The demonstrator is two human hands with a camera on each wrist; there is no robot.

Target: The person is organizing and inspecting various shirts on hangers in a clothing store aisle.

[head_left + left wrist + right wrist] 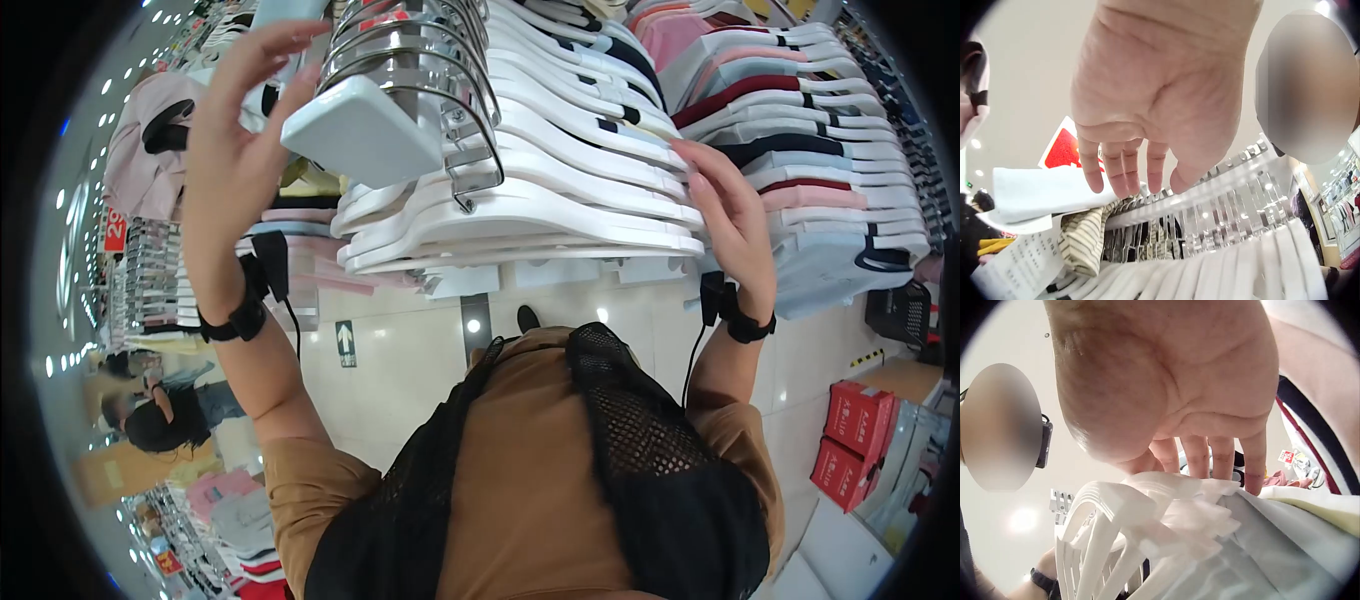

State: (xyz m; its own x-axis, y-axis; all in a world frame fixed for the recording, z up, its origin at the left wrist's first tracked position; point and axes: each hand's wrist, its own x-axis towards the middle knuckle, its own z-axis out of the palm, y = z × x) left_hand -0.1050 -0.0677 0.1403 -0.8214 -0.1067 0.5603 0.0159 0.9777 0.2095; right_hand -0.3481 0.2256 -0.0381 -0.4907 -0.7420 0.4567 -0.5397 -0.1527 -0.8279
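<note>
My left hand (235, 150) is raised beside the end of a metal rail, its fingers loosely bent with nothing between them. In the left wrist view the fingertips hang above the metal hooks (1222, 212), near a pale folded garment (1047, 194) and a striped cloth (1082, 240). White hangers (540, 215) hang in a dense row from the rail. My right hand (735, 215) rests its fingers at the right ends of these hangers. The right wrist view shows those fingers extended behind the bunched hanger ends (1172, 500), beside a pale grey garment (1279, 544).
A white block (365, 130) caps the near rail end. Another rack of clothes (820, 130) stands close on the right. Red boxes (855, 440) and a black basket (900, 312) are at the lower right. Farther off on the left is another person (165, 415).
</note>
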